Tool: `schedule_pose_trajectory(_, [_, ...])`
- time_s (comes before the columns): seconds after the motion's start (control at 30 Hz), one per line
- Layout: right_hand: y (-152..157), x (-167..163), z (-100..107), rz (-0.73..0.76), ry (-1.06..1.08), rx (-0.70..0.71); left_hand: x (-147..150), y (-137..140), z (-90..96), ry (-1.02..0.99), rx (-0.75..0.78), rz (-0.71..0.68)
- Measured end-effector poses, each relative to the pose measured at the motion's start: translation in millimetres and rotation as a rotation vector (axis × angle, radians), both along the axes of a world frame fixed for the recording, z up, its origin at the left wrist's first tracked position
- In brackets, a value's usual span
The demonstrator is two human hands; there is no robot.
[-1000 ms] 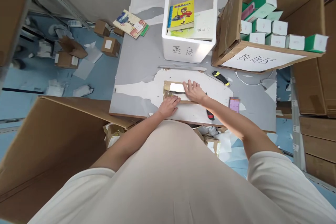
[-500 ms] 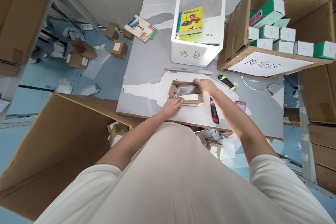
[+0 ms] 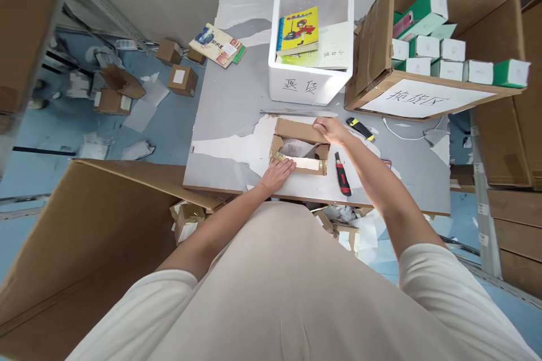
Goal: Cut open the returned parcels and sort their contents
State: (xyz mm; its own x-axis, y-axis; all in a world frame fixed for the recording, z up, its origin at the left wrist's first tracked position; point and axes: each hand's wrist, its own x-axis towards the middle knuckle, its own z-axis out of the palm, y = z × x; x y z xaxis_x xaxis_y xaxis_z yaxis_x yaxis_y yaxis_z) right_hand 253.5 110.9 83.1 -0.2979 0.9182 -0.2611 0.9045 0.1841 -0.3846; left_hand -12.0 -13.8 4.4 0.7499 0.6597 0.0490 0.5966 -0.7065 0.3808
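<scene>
From the head camera I'm looking down on a grey-and-white worktop (image 3: pixel 228 98), where the small cardboard box (image 3: pixel 312 171) is sitting near the front edge with its top open. My right hand (image 3: pixel 332 128) is gripping the raised far flap (image 3: pixel 296 129) by its right corner, thumb and fingers closing on the cardboard. My left hand (image 3: pixel 278 174) is resting its fingers on the box's near-left edge, beside a white label (image 3: pixel 307 163); its thumb isn't showing clearly, so I can't tell whether it is clasping the edge. Inside the box, pale, crinkled wrapping (image 3: pixel 290 149) is showing. A red-and-black utility knife (image 3: pixel 343 177) is lying just to the right, its blade showing, and a yellow-and-black one (image 3: pixel 359 128) is lying farther back. Behind the box, a white foam box (image 3: pixel 311 98) is holding a yellow book (image 3: pixel 298 31) and others; beside it, a large carton (image 3: pixel 372 39) is holding green-and-white boxes (image 3: pixel 417 66).
</scene>
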Motion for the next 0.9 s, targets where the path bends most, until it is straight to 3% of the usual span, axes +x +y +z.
schedule_pose_trajectory(0.13, [-4,3,-16,-0.31,-0.106,-0.002,1,2,1.8,-0.056,-0.025,0.041])
schedule_pose_trajectory(0.23, [-25,1,-17,-0.397,-0.096,0.171,-6,11,17.9,-0.111,-0.035,0.078])
schedule_pose_trajectory(0.3, [-45,-1,-10,-0.316,-0.091,0.337,-17,27,33.7,-0.126,-0.042,0.079])
schedule_pose_trajectory(0.37, [-67,-6,-1,-0.103,-0.072,0.389,-31,52,48.6,-0.093,-0.055,0.047])
schedule_pose_trajectory(0.43, [-85,-16,5,0.14,-0.045,0.304,-44,82,58.3,-0.025,-0.064,-0.049])
schedule_pose_trajectory(0.5, [-96,-29,7,0.261,-0.068,0.167,-52,110,60.8,0.056,-0.076,-0.147])
schedule_pose_trajectory(0.67, [-101,-53,3,0.112,-0.276,-0.045,-47,143,45.7,0.188,-0.149,-0.208])
schedule_pose_trajectory(0.73, [-107,-55,1,0.071,-0.29,-0.015,-44,141,38.2,0.173,-0.155,-0.163])
schedule_pose_trajectory(0.9, [-143,-52,-12,0.092,-0.248,0.209,-40,133,27.9,0.131,-0.167,-0.098])
